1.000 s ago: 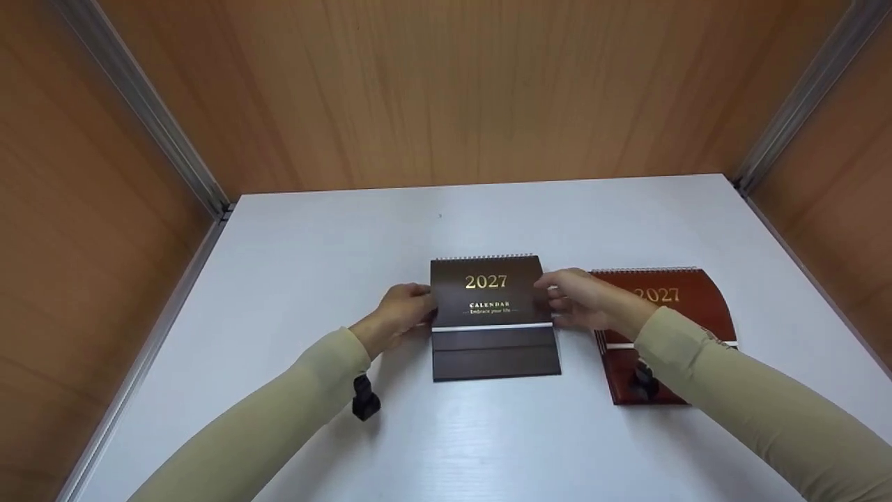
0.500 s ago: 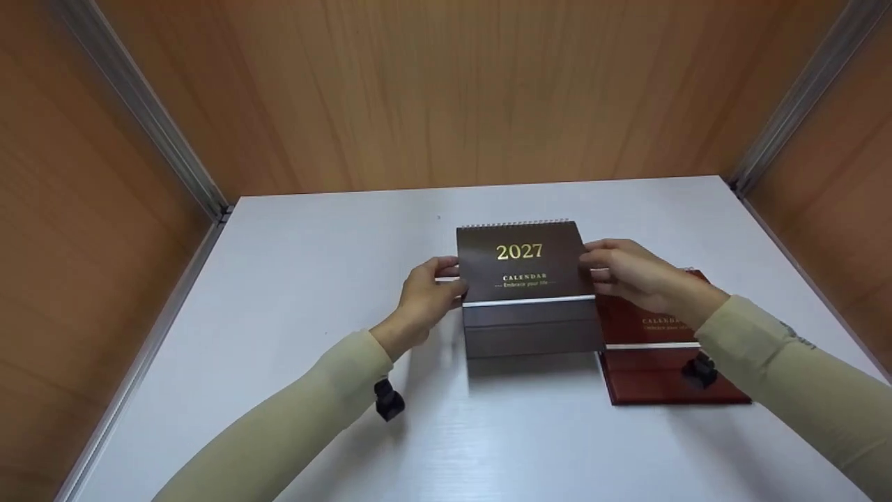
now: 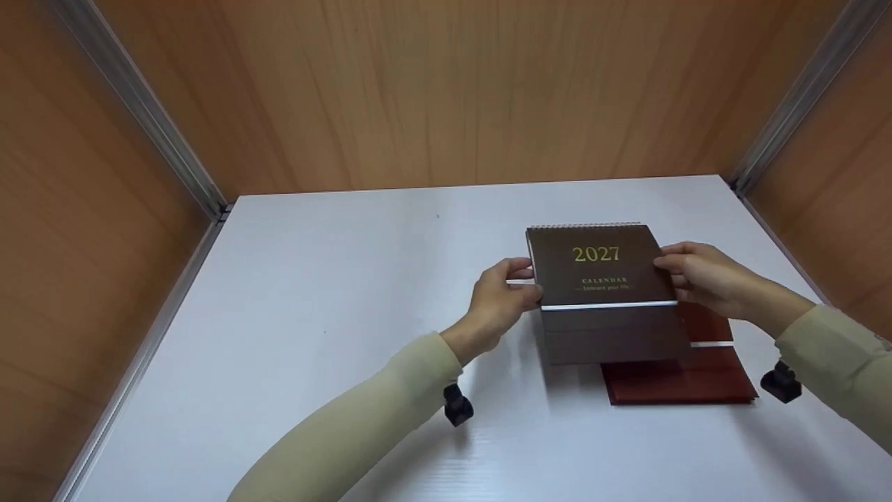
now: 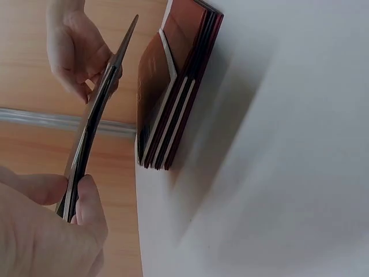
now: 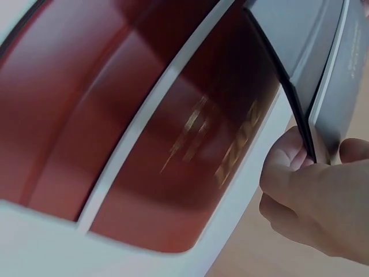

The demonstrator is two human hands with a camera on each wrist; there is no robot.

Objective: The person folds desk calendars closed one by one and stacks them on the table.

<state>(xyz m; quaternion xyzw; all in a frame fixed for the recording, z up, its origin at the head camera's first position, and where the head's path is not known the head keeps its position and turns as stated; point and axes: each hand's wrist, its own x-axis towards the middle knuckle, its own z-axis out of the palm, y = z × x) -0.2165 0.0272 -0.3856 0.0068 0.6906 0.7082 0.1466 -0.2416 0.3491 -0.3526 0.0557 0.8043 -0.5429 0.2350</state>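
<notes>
A dark brown 2027 desk calendar point(image 3: 603, 272) with a spiral top edge is held up off the table. My left hand point(image 3: 498, 300) pinches its left side, thumb in front. On its right side my right hand point(image 3: 711, 279) pinches the edge. Below it a reddish-brown desk calendar point(image 3: 679, 383) lies on the table, its upper left part hidden in the head view. The left wrist view shows a gap between the brown calendar point(image 4: 86, 133) and the red calendar's point(image 4: 181, 86) stack. Gold lettering on the red calendar point(image 5: 155, 213) shows in the right wrist view.
The white tabletop point(image 3: 334, 300) spreads around the calendars. Wooden panels point(image 3: 446, 90) stand behind and at both sides, with metal strips at the corners. A small black camera point(image 3: 458, 406) hangs at the left wrist, another black camera point(image 3: 781, 382) at the right.
Both hands have lifted the brown calendar off the table and carried it to the right, over the red calendar. The red calendar stays where it was.
</notes>
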